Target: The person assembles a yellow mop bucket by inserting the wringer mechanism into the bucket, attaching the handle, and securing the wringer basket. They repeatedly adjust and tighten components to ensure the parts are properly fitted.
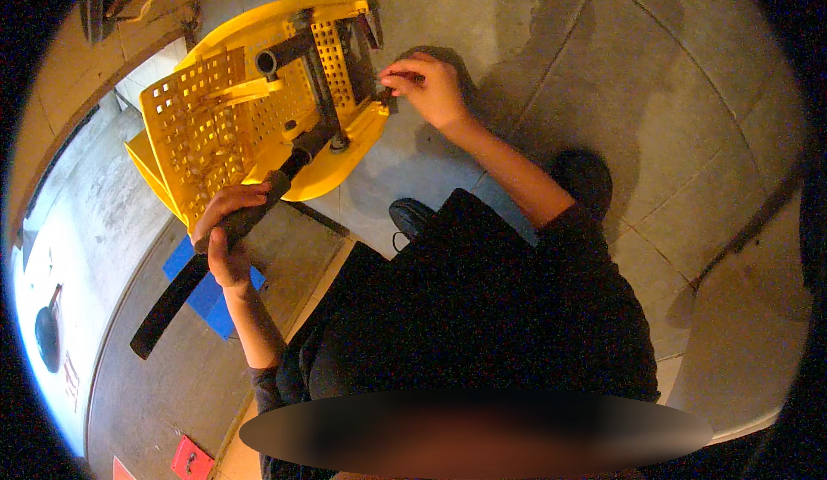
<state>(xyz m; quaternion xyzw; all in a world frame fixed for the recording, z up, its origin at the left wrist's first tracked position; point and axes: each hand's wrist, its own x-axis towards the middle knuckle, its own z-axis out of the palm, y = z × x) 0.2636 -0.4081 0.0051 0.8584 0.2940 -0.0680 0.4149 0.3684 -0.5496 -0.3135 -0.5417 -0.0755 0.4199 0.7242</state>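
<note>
A yellow plastic shell (194,127) with square holes is tilted in front of me, dark metal tubes (320,92) fixed across its underside. My left hand (228,232) is wrapped round a dark padded tube (263,204) at the shell's lower edge. A black flat bar (170,306) sticks out below that hand. At the shell's right edge, my right hand (438,94) has its fingers drawn together beside a small dark fitting (388,99). Whatever is between those fingertips is too small to make out.
Grey tiles (655,109) cover the floor, and my dark shoes (582,185) stand on it. On the grey ledge (142,385) to the left lie a blue piece (215,303) and a red piece (191,458). A dark round object (47,339) rests on the bright surface at far left.
</note>
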